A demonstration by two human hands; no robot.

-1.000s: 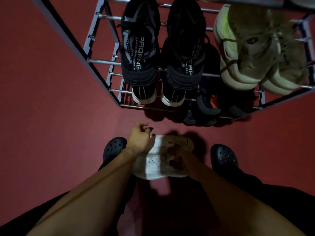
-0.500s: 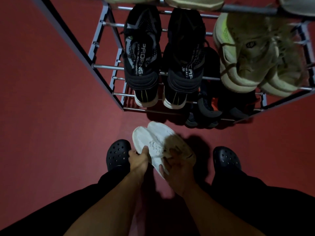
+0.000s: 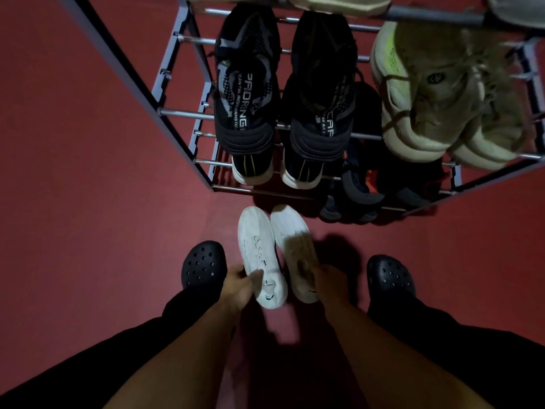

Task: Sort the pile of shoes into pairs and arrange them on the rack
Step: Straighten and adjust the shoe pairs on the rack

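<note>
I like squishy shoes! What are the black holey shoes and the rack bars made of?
The black holey shoes look like soft moulded foam or rubber: one smooth, matte piece with punched holes. The rack bars look like shiny metal tubes: they glint silver in the light.

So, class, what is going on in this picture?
A person stands facing a shoe rack, holding a pair of white shoes, one in each hand. The left hand grips the left white shoe; the right hand grips the right white shoe. Black sneakers and pale sneakers already sit on the rack.
</note>
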